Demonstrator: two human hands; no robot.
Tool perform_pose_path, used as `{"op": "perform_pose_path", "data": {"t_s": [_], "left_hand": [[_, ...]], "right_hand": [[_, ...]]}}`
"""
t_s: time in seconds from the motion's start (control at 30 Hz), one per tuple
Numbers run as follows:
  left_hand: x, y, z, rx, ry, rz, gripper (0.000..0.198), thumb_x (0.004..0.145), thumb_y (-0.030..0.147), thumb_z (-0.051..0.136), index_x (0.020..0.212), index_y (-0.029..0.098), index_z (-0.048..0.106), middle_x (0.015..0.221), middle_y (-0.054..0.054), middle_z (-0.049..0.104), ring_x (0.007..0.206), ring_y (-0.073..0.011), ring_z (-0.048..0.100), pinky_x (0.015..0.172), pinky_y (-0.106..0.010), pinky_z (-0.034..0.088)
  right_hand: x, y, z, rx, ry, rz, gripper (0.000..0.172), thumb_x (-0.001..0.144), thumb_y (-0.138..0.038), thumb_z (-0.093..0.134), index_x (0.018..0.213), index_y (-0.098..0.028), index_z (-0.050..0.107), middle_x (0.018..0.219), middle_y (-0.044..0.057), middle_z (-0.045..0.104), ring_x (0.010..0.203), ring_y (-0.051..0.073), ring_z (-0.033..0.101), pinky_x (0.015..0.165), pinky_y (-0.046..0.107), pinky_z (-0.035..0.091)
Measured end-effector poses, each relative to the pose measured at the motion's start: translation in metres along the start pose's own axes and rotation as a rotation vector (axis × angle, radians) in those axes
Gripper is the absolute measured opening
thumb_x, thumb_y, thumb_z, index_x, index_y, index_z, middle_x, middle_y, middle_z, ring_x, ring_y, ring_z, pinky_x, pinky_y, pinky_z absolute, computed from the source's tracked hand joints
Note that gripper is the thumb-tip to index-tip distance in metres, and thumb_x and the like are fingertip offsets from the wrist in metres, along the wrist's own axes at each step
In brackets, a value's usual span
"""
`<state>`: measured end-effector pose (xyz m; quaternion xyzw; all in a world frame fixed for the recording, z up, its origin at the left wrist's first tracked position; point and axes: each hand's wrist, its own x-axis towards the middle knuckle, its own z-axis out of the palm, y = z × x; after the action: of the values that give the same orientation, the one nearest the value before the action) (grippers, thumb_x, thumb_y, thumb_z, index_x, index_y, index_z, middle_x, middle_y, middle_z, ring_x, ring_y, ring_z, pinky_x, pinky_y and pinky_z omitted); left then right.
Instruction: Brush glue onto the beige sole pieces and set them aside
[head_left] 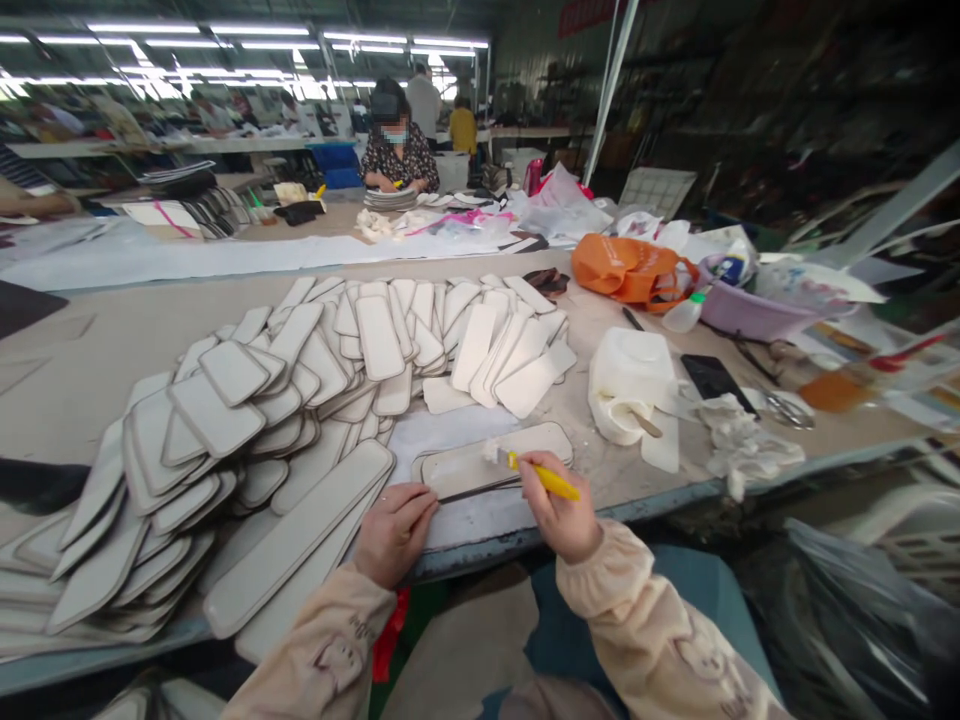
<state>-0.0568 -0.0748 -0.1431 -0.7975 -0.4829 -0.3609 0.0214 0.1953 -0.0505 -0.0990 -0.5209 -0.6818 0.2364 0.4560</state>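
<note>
A long, pale panel with rounded corners and a dark edge (461,471) lies on top of a few similar ones just in front of me. My left hand (396,535) is at its near left end, fingers pressed together on the edge. In my right hand (561,515) is a flat brush with a yellow handle (556,482), its whitish bristles touching the panel's top. White paper (480,520) lies beneath the panels. To the right stands a cut white plastic jug (637,365), with a flat stick in its opening.
Heaps of pale panels (217,415) cover the table's left and middle. On the right lie a phone (716,382), crumpled cloth (750,445), scissors (787,408), an orange bag (630,268) and a lilac basin (750,310). Across the table a co-worker (401,160) sits.
</note>
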Motion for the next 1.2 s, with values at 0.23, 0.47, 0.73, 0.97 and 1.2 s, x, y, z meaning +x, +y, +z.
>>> {"op": "perform_pose_path", "data": {"t_s": [0.23, 0.47, 0.73, 0.97, 1.2], "left_hand": [[-0.002, -0.002, 0.001, -0.004, 0.003, -0.014, 0.01, 0.085, 0.02, 0.063, 0.092, 0.018, 0.071, 0.09, -0.006, 0.071, 0.084, -0.0173, 0.065, 0.077, -0.03, 0.056], [0.001, -0.001, 0.001, -0.026, 0.006, -0.021, 0.008, 0.085, 0.02, 0.064, 0.089, 0.018, 0.071, 0.09, -0.006, 0.071, 0.083, -0.0173, 0.064, 0.077, -0.031, 0.055], [-0.002, -0.003, 0.003, -0.063, 0.016, -0.023, 0.011, 0.085, 0.017, 0.062, 0.093, 0.018, 0.07, 0.093, -0.006, 0.071, 0.088, -0.0173, 0.065, 0.082, -0.031, 0.055], [-0.003, -0.003, 0.001, -0.075, -0.006, -0.021, 0.015, 0.087, 0.017, 0.058, 0.095, 0.019, 0.07, 0.093, -0.007, 0.071, 0.088, -0.0172, 0.066, 0.08, -0.03, 0.056], [-0.001, 0.002, -0.001, -0.039, -0.014, -0.072, 0.015, 0.088, 0.021, 0.057, 0.093, 0.02, 0.072, 0.092, -0.007, 0.07, 0.085, -0.0165, 0.066, 0.077, -0.028, 0.057]], "right_hand": [[0.0, -0.004, 0.03, 0.225, -0.167, 0.215, 0.027, 0.094, -0.041, 0.043, 0.083, -0.021, 0.057, 0.054, -0.003, 0.053, 0.054, 0.015, 0.056, 0.059, 0.025, 0.044], [0.015, 0.027, -0.027, -0.489, 0.142, 0.171, 0.031, 0.092, -0.04, 0.042, 0.086, -0.019, 0.063, 0.059, 0.003, 0.059, 0.049, 0.016, 0.051, 0.051, 0.027, 0.032], [0.0, 0.012, -0.004, -0.77, 0.089, -0.06, 0.022, 0.092, -0.03, 0.047, 0.086, -0.02, 0.065, 0.065, 0.007, 0.061, 0.057, 0.018, 0.054, 0.051, 0.027, 0.029], [-0.016, -0.029, 0.046, -0.492, -0.341, -0.347, 0.022, 0.092, -0.021, 0.043, 0.088, -0.02, 0.065, 0.072, 0.009, 0.065, 0.07, 0.022, 0.06, 0.061, 0.031, 0.044], [-0.004, -0.02, 0.029, 0.202, -0.079, 0.144, 0.021, 0.095, -0.038, 0.047, 0.093, -0.022, 0.061, 0.067, 0.001, 0.06, 0.061, 0.017, 0.058, 0.063, 0.03, 0.047]]}}
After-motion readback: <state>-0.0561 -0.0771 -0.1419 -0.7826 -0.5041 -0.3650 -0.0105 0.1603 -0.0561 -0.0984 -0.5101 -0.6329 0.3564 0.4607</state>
